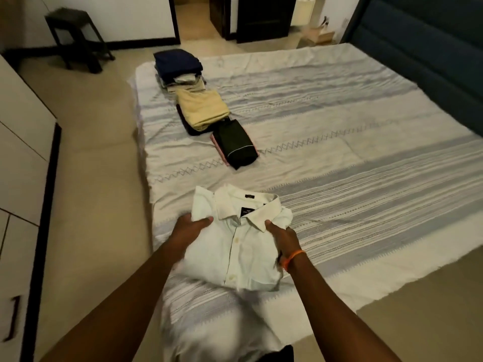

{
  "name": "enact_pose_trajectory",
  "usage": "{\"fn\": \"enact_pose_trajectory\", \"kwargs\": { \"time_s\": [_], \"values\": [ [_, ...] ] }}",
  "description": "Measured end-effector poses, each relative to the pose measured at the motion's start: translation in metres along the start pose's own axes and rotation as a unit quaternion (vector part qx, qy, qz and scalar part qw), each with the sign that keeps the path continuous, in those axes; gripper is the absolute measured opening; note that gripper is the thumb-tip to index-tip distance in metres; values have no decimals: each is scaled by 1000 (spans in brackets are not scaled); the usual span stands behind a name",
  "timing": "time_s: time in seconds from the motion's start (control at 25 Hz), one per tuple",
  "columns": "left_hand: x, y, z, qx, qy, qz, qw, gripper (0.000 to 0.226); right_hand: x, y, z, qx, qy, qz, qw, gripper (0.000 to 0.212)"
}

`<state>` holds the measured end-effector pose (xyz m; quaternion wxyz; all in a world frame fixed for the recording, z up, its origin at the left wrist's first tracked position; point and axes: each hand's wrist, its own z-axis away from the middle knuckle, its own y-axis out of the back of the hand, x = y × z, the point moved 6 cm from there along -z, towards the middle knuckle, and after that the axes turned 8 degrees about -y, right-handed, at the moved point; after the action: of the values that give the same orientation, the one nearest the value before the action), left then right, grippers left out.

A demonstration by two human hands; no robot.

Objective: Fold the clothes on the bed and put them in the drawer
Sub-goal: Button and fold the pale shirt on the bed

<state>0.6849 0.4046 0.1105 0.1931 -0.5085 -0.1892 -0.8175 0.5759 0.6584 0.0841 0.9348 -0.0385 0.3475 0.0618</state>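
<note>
A folded white collared shirt [243, 244] is held just above the near end of the bed [339, 158]. My left hand [192, 227] grips its left shoulder edge, thumb on top. My right hand [281, 237] grips the right side beside the collar; an orange band circles that wrist. Further up the bed lie folded clothes in a row: a black garment [236, 145] on something pink, a yellow garment [202, 108] over a dark one, and a stack topped by a navy piece [177, 64].
White cabinets with a dark edge and a handle [23, 158] stand at the left across a strip of floor. A dark stool [75, 35] sits at the far left wall. A blue headboard [431, 48] borders the bed's right side. A doorway opens at the back.
</note>
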Motion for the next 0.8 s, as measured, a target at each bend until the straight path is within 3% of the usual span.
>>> {"fn": "enact_pose_trajectory", "kwargs": {
  "time_s": [0.2, 0.32, 0.52, 0.8],
  "values": [
    [13, 94, 29, -33, -42, -29, 998, 48, 47, -74, 79, 28, 24, -64, 997, 31],
    [23, 137, 37, -78, -19, -34, 996, 57, 68, -103, 108, 45, 33, -115, 992, 33],
    [25, 164, 28, -109, -7, -60, 992, 26, 92, -123, 114, 85, 24, -164, 982, 46],
    [18, 191, -29, -68, -61, -111, 990, 27, 101, -169, 100, 131, 10, -182, 975, 36]
  ]
}}
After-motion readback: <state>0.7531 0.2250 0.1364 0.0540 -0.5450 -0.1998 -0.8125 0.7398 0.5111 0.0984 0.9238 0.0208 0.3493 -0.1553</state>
